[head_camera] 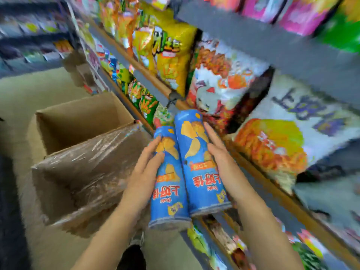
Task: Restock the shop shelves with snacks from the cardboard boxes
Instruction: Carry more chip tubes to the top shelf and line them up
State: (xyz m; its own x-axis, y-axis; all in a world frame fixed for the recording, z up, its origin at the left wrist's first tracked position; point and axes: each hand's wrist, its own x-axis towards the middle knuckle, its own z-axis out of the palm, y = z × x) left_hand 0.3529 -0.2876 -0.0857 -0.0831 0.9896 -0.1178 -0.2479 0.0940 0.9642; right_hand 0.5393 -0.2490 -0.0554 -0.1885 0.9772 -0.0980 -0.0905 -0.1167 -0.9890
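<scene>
Two tall blue snack canisters with yellow leaf prints are held side by side between my hands, in front of the shelves. My left hand [148,164] presses with straight fingers against the outer side of the left canister [167,195]. Along the right side of the right canister [200,172] lies my right hand [218,151], fingers straight and flat. Both canisters point up toward the shelf edge [152,90]. An open cardboard box [81,121], its near flap wrapped in clear tape, stands on the floor to the left.
Shelves full of colourful snack bags rise on the right: yellow bags [171,53], a red and white bag [224,78], a large white and orange bag [288,137]. Another shelf unit [29,36] stands across the aisle. The beige floor [29,90] lies behind the box.
</scene>
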